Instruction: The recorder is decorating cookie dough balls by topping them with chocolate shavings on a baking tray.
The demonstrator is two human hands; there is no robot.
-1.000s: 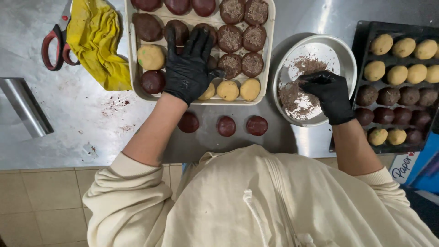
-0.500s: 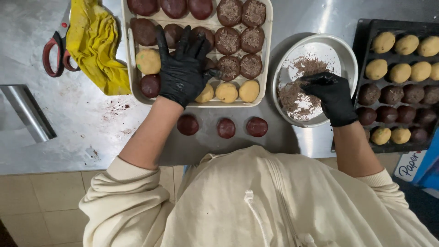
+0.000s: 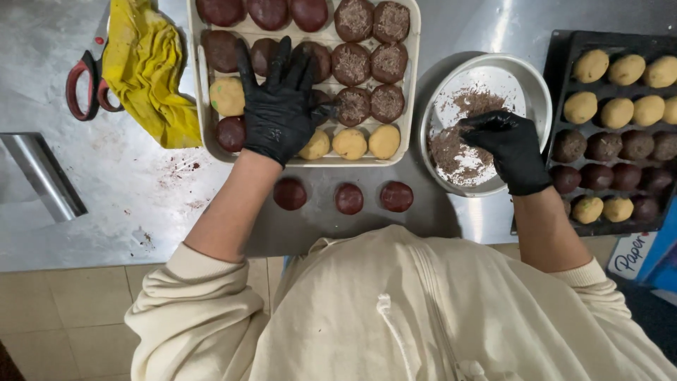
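Observation:
My left hand (image 3: 278, 106), in a black glove, lies flat with its fingers spread over the middle of a cream tray (image 3: 367, 162). The tray holds several round dough pieces: dark red, pale yellow, and brown ones topped with crumbs. My right hand (image 3: 509, 144), also gloved in black, reaches into a round metal pan (image 3: 539, 85). Its fingertips are pinched together in the brown chocolate crumbs (image 3: 451, 152). Three dark red dough pieces (image 3: 349, 198) sit in a row on the steel counter just below the tray.
A black tray (image 3: 557, 49) of yellow and dark dough pieces stands at the right. Red-handled scissors (image 3: 81, 85) and a yellow cloth (image 3: 148, 63) lie at the left, with a metal bar (image 3: 42, 176) below them. Smears mark the counter (image 3: 141, 212) near its front edge.
My left hand has spread its fingers wider and shifted slightly up over the tray. My right hand stays in the crumb pan.

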